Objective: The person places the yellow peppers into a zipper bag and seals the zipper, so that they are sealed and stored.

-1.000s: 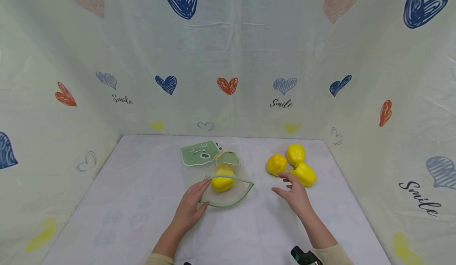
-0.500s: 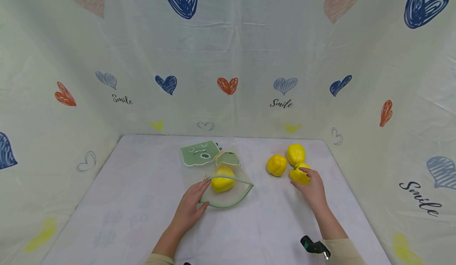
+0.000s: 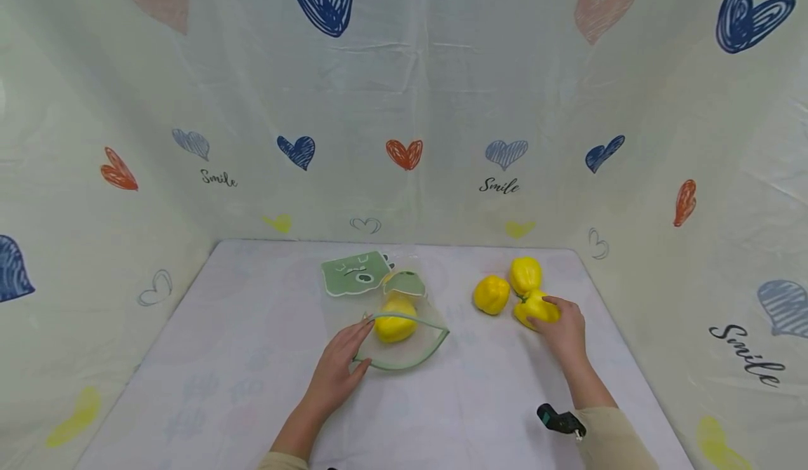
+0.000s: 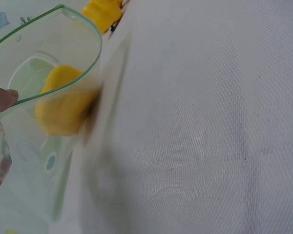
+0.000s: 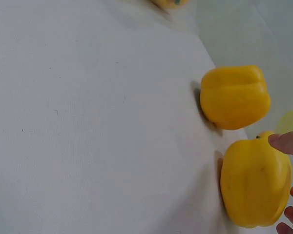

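Note:
In the head view my left hand (image 3: 341, 365) holds the mouth of a clear pouch (image 3: 404, 367) with a green rim, fingers and thumb spread along its edge. One yellow bell pepper (image 3: 395, 326) lies inside the pouch; the left wrist view shows this pepper (image 4: 63, 102) through the plastic. On the right, my right hand (image 3: 564, 330) grips the right end of another yellow bell pepper (image 3: 533, 307), its thumb on the near side. The right wrist view has fingertips (image 5: 283, 141) against that pepper (image 5: 256, 185), beside its stem.
Two more yellow bell peppers (image 3: 491, 294) (image 3: 526, 275) sit close behind the gripped one. Green cartoon print (image 3: 355, 273) covers the pouch's far part. A white cloth covers the table (image 3: 233, 372), and a heart-printed curtain (image 3: 416, 98) encloses its back and sides.
My right hand has moved right from the gap before the peppers to the nearest right-hand pepper and taken its right end. The left hand and pouch have stayed put.

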The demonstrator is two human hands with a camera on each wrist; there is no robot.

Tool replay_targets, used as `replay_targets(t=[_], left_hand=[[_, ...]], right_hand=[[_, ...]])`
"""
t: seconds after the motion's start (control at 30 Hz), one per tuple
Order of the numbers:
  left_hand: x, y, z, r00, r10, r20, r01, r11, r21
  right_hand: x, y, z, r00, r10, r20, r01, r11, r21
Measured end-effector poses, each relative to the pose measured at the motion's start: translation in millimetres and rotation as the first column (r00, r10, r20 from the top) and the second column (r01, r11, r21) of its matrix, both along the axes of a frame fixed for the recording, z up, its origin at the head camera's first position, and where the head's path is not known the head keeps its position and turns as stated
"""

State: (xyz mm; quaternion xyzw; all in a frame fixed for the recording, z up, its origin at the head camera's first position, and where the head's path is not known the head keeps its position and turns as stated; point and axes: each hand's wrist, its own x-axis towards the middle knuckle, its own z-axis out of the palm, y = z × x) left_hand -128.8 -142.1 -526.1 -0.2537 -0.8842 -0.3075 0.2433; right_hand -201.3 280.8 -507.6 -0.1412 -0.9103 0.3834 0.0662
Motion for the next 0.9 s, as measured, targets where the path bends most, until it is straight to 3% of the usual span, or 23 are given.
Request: replay_targets(t=[0.33, 0.9], left_hand=[[0.2, 2, -0.3, 0.999, -0.005, 0.037, 0.005, 1.000, -0.002], [3.0, 0, 3.2, 0.995, 0.033, 0.098, -0.035, 0.999, 0.014]], right_hand=[[-8.9, 8, -16.6, 0.999, -0.033, -0.003, 0.033, 0.999, 0.015], [-15.6, 4, -19.3, 1.000, -0.006, -0.012, 0.006, 1.000, -0.003]])
